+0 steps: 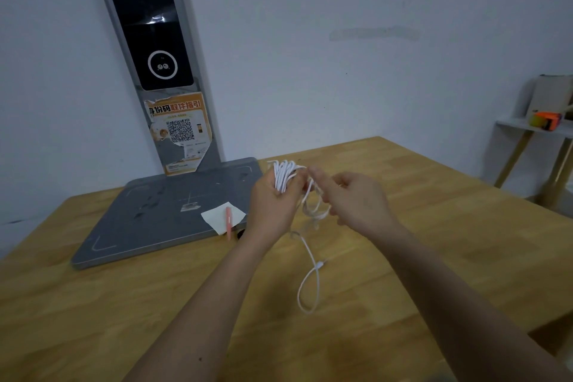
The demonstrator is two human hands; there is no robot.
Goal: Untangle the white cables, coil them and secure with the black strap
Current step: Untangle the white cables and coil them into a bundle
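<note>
A wooden table [403, 226] fills the lower view, against a pale wall. At its far left stands a grey stand [164, 220] with a flat base, a dark upright panel and an orange poster. On the base's near corner lie a white paper [217, 215] and a pink pen [228, 223]; a small dark thing beside the pen may be the strap, but I cannot tell.

Both hands are raised above the table's middle. The left hand [273, 205] has its grip closed round a bundle of white cables [283, 177], whose loops stand up out of the fist, long axis roughly upright and tilted slightly away. The right hand [353, 198], just beside it, seems to pinch a strand between thumb and forefinger, though blur hides the contact.

A loose tail [310, 276] hangs from the bundle toward the viewer and ends in a loop on the table.

Coiling looks to be in hand, mostly done. The next move calls for winding in that tail, then fetching the strap.
</note>
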